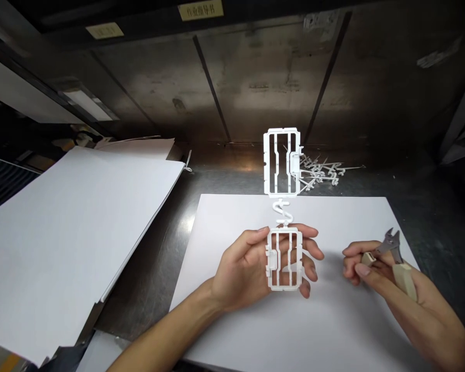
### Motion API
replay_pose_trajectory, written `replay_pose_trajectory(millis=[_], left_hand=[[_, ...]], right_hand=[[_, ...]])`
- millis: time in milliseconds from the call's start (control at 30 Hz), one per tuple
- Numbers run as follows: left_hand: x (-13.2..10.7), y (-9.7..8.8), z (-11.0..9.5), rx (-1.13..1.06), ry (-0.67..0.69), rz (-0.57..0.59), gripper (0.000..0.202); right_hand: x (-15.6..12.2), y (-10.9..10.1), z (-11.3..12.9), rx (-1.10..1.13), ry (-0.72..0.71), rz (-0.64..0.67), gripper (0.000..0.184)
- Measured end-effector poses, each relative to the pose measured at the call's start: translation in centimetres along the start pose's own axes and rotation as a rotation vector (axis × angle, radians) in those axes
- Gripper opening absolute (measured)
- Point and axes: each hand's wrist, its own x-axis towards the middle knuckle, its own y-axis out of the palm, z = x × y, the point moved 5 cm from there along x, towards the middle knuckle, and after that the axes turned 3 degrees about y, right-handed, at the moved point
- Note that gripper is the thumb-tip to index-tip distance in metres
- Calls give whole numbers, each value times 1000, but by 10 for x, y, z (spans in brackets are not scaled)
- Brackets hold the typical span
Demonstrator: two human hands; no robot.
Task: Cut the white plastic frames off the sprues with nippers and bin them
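The right hand (pixel 391 284) has its fingers curled round the cutters (pixel 395 248). The left hand's (pixel 251 268) fingers are apart, with the joined white frames (pixel 272 260) resting there; a tilt might make them slip off.

A workshop, apparently: a metal bench (pixel 225 178) beneath the white sheet (pixel 313 330), plastic offcuts (pixel 323 174) behind it, cutters (pixel 392 244) above its right side, work-instruction label (pixel 201 10) high beyond.

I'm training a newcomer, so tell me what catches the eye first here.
First, the bright white double frame, its lower half against the left hand. Next, the plier-like tool in the right hand. Then the heap of thin white pieces behind the white sheet.
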Motion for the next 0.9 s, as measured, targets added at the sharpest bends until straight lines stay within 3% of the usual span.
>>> replay_pose_trajectory(millis=[333, 500, 600, 667, 767, 900], left_hand=[[-2, 3, 3, 50, 10, -61, 61], [-3, 3, 8, 193, 7, -56, 64], [-3, -1, 12, 360, -39, -95, 70], [-2, -3, 11, 493, -48, -137, 62], [-1, -1, 9, 627, -38, -199, 33], [1, 4, 9, 700, -32, -246, 24]], right_hand=[[-5, 10, 4, 21, 49, -43, 38], [1, 4, -7, 2, 51, 6, 44], [0, 7, 3, -50, 31, 20, 42], [-4, 12, 19, -85, 21, 38, 39], [-9, 23, 43, -94, 7, 121, 30], [-11, 31, 58, -186, -55, 191, 33]])
